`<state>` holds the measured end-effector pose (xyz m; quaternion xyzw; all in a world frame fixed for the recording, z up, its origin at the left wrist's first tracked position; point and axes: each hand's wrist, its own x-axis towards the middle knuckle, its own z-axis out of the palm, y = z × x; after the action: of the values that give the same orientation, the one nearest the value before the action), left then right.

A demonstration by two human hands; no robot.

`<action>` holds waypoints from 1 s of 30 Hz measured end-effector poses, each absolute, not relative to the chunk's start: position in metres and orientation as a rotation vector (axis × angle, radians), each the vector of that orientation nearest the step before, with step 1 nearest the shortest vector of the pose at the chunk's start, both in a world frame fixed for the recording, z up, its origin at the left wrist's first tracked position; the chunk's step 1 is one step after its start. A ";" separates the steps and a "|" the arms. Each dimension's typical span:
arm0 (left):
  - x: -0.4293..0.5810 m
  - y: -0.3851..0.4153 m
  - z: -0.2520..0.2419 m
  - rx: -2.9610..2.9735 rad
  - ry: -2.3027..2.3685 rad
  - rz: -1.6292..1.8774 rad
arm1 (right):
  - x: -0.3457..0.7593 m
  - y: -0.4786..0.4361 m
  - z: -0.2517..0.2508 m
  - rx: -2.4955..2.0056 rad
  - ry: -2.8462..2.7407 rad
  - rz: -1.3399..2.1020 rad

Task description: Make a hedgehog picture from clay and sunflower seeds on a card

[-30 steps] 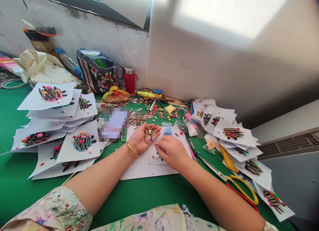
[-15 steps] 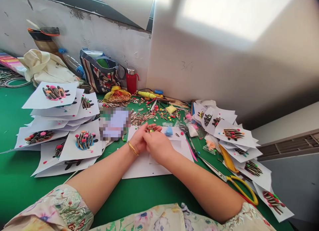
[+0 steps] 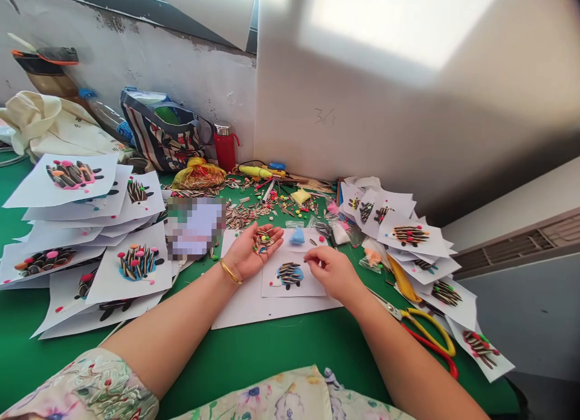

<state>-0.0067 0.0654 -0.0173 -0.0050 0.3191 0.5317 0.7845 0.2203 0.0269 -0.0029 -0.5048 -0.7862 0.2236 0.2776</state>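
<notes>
Seed hedgehog (image 3: 290, 275) risks stray seeds (image 3: 263, 241) should the open, cupped, laden left hand (image 3: 247, 251), ten o'clock, tip; right hand (image 3: 335, 272), three o'clock, pinches, apparently, a dark piece (image 3: 305, 261).

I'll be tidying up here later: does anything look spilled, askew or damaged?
Yes: seeds lie strewn loose across the back of the table, perhaps spilled. The left stack looks askew, its cards jutting out unevenly. The wall looks damaged, with dark, worn patches near its top.
</notes>
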 end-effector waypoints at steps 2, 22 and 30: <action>-0.007 0.066 -0.018 -0.004 0.693 1.150 | 0.228 0.020 -0.016 -1.435 -2.057 0.669; -0.006 0.066 -0.018 0.021 0.710 1.150 | 0.211 0.015 -0.029 -1.378 -2.203 0.564; -0.006 0.067 -0.020 0.026 0.703 1.148 | 0.212 0.016 -0.028 -1.316 -2.362 0.450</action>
<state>-0.0063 0.0669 -0.0196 0.0118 0.3253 0.5317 0.7819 0.2125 0.0164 -0.0281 -0.4704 -0.8446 0.1607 0.1990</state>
